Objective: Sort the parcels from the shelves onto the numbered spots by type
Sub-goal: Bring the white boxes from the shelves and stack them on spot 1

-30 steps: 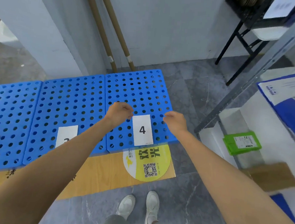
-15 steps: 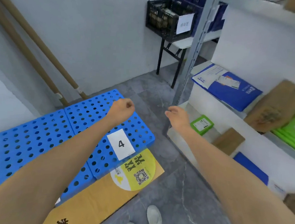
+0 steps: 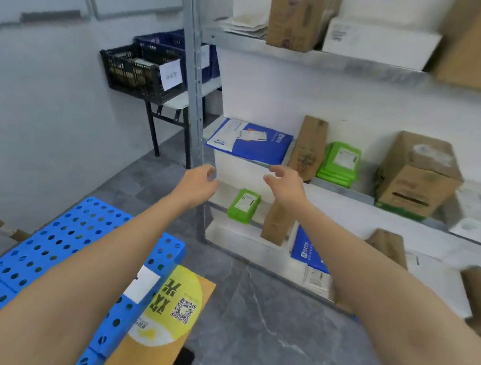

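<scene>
Grey floor (image 3: 264,330), shelf rack (image 3: 192,90) now fills the view. Cam swung R vs 0.5 s ago, so blue mat (image 3: 67,254) dropped to bottom-left, its label card (image 3: 144,286) half hidden by L arm. L hand (image 3: 197,183) and R hand (image 3: 287,183) are up near the mid shelf, both empty. Fists from before have loosened, fingers apart and relaxed. Parcels all on shelves: blue mailer (image 3: 251,142) flat on mid shelf just above hands, green packs (image 3: 339,165) further R, one green pack (image 3: 244,204) on lower shelf between the wrists.

Empty hands (image 3: 197,180) (fingers loose) before shelves (image 3: 325,58)
</scene>
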